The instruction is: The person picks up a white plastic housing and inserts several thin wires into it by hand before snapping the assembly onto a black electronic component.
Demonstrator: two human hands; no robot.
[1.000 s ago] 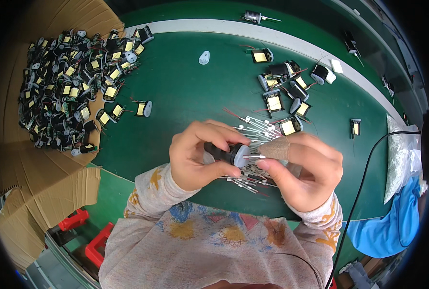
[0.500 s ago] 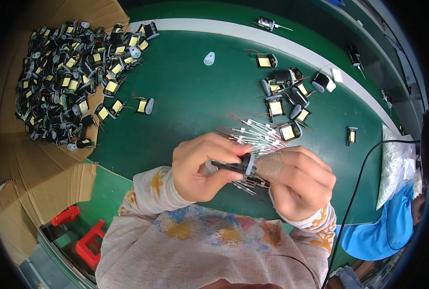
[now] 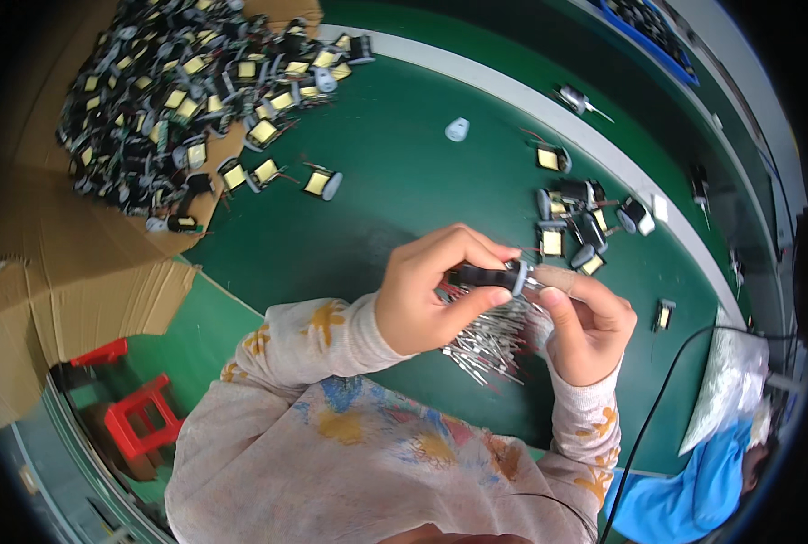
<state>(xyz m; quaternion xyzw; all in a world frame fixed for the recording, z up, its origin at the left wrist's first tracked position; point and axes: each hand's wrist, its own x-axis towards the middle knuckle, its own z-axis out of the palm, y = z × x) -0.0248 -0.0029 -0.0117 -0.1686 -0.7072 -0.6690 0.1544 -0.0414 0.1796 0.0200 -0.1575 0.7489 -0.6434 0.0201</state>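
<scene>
Module (image 3: pixel 484 277) farther right — crosswise, cap (image 3: pixel 519 277) rightmost

Slender leads (image 3: pixel 487 344) on green table (image 3: pixel 377 204)

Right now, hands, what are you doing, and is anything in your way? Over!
Left hand gripping black component. Right hand pinching thin silvery lead at the component's gray cap. Wire-lead pile lying beneath; nothing visibly blocking.

Black housing (image 3: pixel 484 276) with grey end cap (image 3: pixel 519 277), sideways in left hand (image 3: pixel 440 290), slim silvery piece (image 3: pixel 534 284) at cap.
</scene>
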